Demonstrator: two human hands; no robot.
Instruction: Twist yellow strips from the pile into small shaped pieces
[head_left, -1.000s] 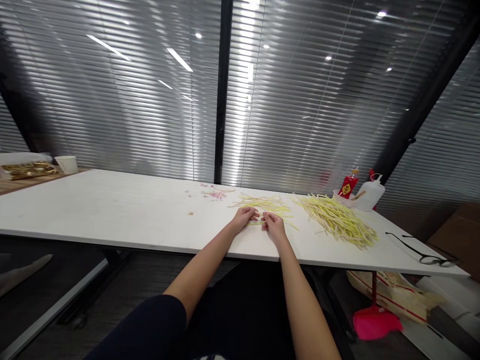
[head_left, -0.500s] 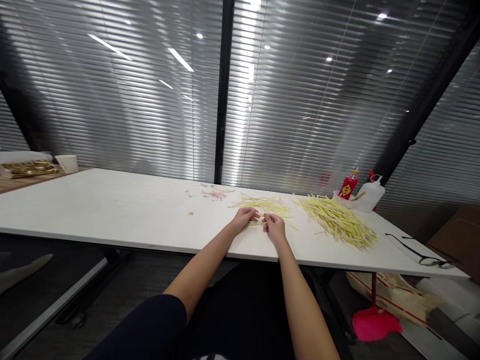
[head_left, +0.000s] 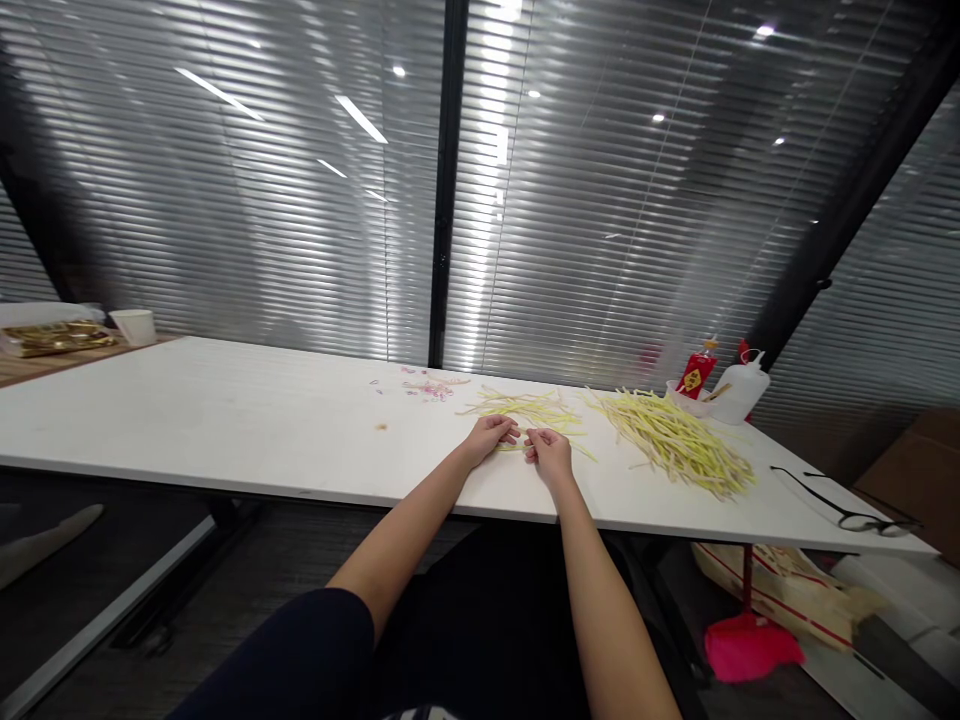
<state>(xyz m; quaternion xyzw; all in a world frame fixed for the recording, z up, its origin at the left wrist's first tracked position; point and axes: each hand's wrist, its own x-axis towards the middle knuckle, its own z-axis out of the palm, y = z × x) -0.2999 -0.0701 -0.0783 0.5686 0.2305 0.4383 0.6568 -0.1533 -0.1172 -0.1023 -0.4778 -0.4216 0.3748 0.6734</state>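
Note:
My left hand [head_left: 493,436] and my right hand [head_left: 549,450] are close together over the white table [head_left: 300,440], fingers pinched. A short bit of thin yellow stalk shows between the fingertips of both; its ends are hidden in them. Just beyond the hands lies a loose, spread batch of yellow stalks [head_left: 534,405]. To the right of my right hand is a larger, thick heap of yellow stalks [head_left: 675,440]. Small pinkish scraps [head_left: 433,387] are scattered beyond my left hand, toward the back edge.
At the back right stand a red bottle [head_left: 696,372], a white squeeze bottle [head_left: 740,390] and a pale bowl [head_left: 684,402]. Black glasses [head_left: 862,521] lie near the right edge. A white cup [head_left: 135,327] is far left. A pink dustpan [head_left: 752,648] is below the table.
Both hands stay in nearly the same place, with only slight finger movement. The stalks and the other things on the table have not moved.

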